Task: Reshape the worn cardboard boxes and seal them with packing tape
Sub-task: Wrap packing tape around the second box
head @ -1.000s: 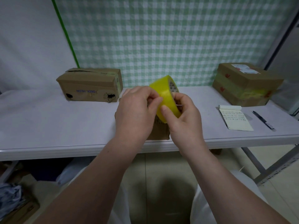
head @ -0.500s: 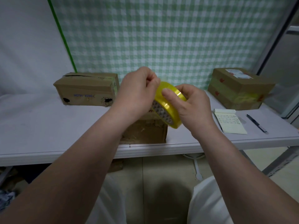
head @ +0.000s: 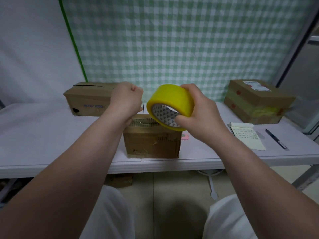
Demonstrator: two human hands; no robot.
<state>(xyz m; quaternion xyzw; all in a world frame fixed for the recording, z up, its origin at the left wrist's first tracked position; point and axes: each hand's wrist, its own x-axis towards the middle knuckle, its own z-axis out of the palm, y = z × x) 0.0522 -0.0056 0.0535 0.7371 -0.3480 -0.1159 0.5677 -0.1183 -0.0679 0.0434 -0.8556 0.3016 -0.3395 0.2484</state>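
My right hand (head: 202,116) grips a yellow roll of packing tape (head: 170,99), thumb at the patterned core and fingers over the top. It holds the roll in the air above a small worn cardboard box (head: 151,144) near the table's front edge. The box's top shows frayed corrugated edges. My left hand (head: 126,102) is curled into a fist just left of the roll. It seems to pinch the tape's loose end; a thin edge shows between fist and roll.
On the white table (head: 51,135), a long worn box (head: 88,100) with a torn top lies back left. A taped box (head: 255,102) stands back right. A notepad (head: 246,137) and pen (head: 276,138) lie right; something pink (head: 185,136) peeks from behind the small box.
My left hand has drawn away to the left of the roll into a fist. My right hand turned the roll so its yellow outer face points up and left.
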